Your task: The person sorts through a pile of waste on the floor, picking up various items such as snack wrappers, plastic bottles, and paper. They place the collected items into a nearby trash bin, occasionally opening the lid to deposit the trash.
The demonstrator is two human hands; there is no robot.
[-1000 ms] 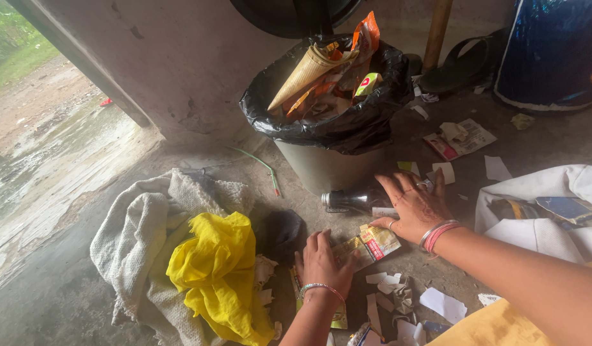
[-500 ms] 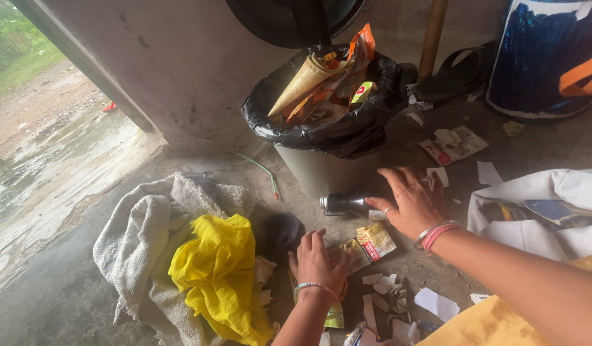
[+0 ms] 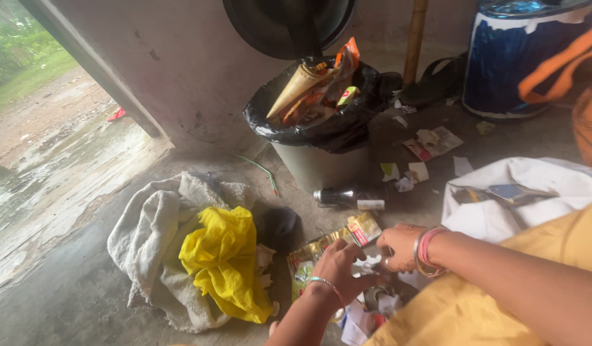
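Currently your left hand and right hand close on torn white paper scraps on the grey concrete floor; what each grip encloses cannot be told. Judged from the litter, gathering is partly done: the black-lined grey waste bin is full, while the yellow foil wrapper and scraps remain. The crumpled yellow cloth crowds your left; open floor lies towards the bin.

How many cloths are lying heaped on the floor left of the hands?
2: a crumpled yellow cloth on top of a larger off-white woven cloth, both left of the left hand. More may be hidden beneath.
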